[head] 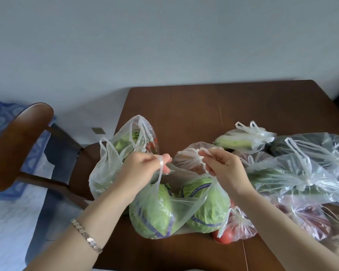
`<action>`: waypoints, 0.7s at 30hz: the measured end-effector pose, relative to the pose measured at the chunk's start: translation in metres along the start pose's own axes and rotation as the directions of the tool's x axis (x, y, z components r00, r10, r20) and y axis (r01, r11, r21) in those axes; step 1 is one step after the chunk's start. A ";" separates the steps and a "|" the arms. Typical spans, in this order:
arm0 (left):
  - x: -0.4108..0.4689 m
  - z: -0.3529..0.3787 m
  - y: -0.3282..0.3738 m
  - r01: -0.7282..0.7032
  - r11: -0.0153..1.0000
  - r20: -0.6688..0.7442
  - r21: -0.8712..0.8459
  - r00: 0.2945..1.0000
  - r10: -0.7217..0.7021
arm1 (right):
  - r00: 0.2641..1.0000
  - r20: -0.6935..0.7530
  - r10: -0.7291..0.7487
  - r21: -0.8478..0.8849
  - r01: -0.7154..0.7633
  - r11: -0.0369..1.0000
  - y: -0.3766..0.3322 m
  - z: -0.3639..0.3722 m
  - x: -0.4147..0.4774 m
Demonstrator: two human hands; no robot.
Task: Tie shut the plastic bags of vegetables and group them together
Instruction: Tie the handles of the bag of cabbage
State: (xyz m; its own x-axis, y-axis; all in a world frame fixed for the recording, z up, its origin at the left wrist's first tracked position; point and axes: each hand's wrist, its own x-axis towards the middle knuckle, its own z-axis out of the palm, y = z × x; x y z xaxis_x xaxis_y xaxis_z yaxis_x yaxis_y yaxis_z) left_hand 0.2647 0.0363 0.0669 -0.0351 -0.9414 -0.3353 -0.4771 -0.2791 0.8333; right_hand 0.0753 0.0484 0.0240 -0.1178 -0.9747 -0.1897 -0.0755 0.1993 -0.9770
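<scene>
Table [184, 106] cut off by the picture's right and bottom edges, chair [18, 137] cropped at the left, lettering on the wraps inside the cabbage bag [164, 214] too small to read, tomato bag [238, 225] half hidden behind it, contents of the dark bag [305, 141] near the table's right edge unclear

Near the tabletop's [204, 106] front edge, left of middle: cabbage bag [176, 208], with left hand [143, 169] gripping its left handle and right hand [221, 169] gripping its right handle, both above it. Behind it to the left, at the left edge: bag of greens [125, 145]; directly behind, between the hands: small bag [188, 157]; touching its right side: tomato bag [235, 225]. Along the right edge: heap of bags [301, 173]; beyond the left edge: chair [22, 137].
</scene>
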 end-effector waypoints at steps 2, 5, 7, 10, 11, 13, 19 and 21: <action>-0.002 0.009 0.002 0.008 0.998 0.073 -0.070 0.997 -0.003 | 0.998 0.012 0.063 0.090 -0.064 0.994 0.002 0.004 -0.001; -0.004 0.017 0.000 0.008 0.993 0.191 -0.121 0.981 0.016 | 0.993 0.081 0.089 0.151 -0.100 0.983 0.002 0.007 -0.005; -0.008 0.022 -0.003 -0.098 0.995 0.177 0.027 0.980 0.092 | 0.994 0.101 0.036 0.037 -0.040 0.999 0.005 0.009 -0.007; -0.008 0.032 -0.012 -0.209 0.972 0.137 0.102 0.971 0.195 | 0.996 0.085 -0.030 -0.126 0.041 0.991 0.012 0.013 -0.005; -0.007 0.034 -0.014 -0.221 0.971 0.140 0.097 0.969 0.206 | 0.998 0.066 -0.012 -0.093 0.018 0.995 0.013 0.015 -0.004; -0.002 0.037 -0.017 -0.160 0.987 0.181 -0.002 0.971 0.157 | 0.998 0.005 0.065 0.040 -0.065 0.997 0.016 0.020 -0.001; 0.001 0.044 -0.016 0.188 0.895 0.179 -0.404 0.976 -0.124 | 0.965 0.089 0.247 0.144 -0.258 0.955 0.032 0.035 -0.005; 0.004 0.045 -0.019 0.244 0.877 0.154 -0.415 0.968 -0.197 | 0.954 0.178 0.241 0.187 -0.274 0.943 0.034 0.035 -0.009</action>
State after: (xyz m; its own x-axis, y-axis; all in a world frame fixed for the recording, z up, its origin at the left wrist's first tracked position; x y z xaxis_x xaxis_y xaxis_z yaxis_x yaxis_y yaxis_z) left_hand 0.2337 0.0466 0.0303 -0.0750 -0.8277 -0.5561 -0.0628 -0.5526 0.8311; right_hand 0.1083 0.0601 -0.0113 0.0459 -0.8997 -0.4341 0.1465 0.4360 -0.8880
